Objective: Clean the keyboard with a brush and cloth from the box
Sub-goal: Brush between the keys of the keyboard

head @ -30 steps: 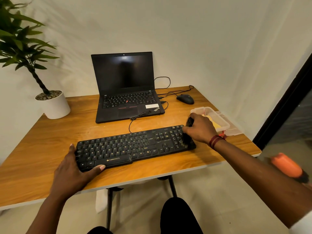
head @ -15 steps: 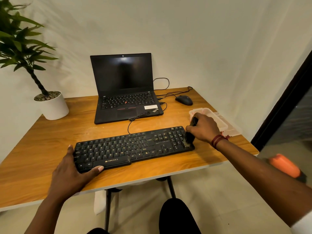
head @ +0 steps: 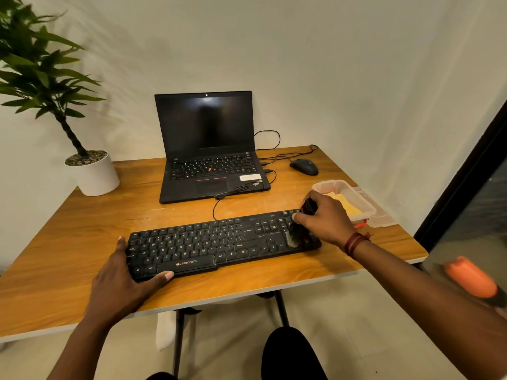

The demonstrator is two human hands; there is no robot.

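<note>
Beside the keyboard (head: pixel 208 248), box (head: pixel 359 198) with seemingly yellow cloth (head: pixel 348 207), right hand (head: pixel 327 219) gripping brush (head: pixel 295 237), left hand (head: pixel 120 286) flat.

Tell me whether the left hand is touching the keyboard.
Touching. The head view shows the left hand resting against the left end of the keyboard, its thumb lying along the front edge with no gap between them.

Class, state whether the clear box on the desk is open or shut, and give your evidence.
Open. The box is uncovered, the yellow cloth shows inside, and a clear lid lies beside it.
</note>
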